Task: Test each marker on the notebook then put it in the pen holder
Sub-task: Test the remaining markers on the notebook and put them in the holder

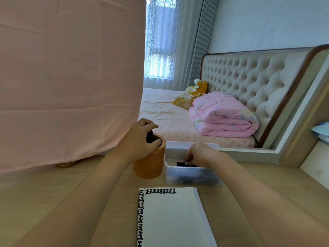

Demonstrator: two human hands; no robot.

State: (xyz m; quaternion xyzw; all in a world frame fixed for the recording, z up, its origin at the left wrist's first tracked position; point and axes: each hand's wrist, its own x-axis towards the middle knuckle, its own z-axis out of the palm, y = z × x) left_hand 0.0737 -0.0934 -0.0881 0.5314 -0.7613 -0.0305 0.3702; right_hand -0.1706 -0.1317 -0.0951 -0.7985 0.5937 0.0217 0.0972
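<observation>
- Surroundings: a pink sheet (71, 77) hangs along the left and far side of the wooden surface (53, 193). Behind it stand a bed (160, 111) with a folded pink quilt (222, 118), a plush toy (199, 86) and a tufted headboard (249, 82)
- Pen holder (148, 163): a round orange-brown cup, upright on the surface, just left of a clear tray (192, 175)
- Notebook (169, 220): lies open on the surface nearer the person than the holder and tray. Black test marks run along its top and left page edges, and its lower end is cut off by the frame
- Left hand (140, 138): sits over the holder's mouth, with thumb and fingers (151, 126) pinching a dark marker (150, 137)
- Dark marker: stands roughly upright with its long axis near vertical. Its lower end is inside the holder and its upper end is covered by the hand
- Right hand (201, 154): reaches into the tray, its fingers curled down onto a black marker (185, 164)
- Black marker: lies flat with its long axis running left to right. Its right end is hidden under the hand
- Hidden: the back of the right hand covers its fingertips, so it cannot be told whether they pinch the marker or only touch it
- Tray contents: dark shapes show through the tray's front wall but are too blurred to identify
</observation>
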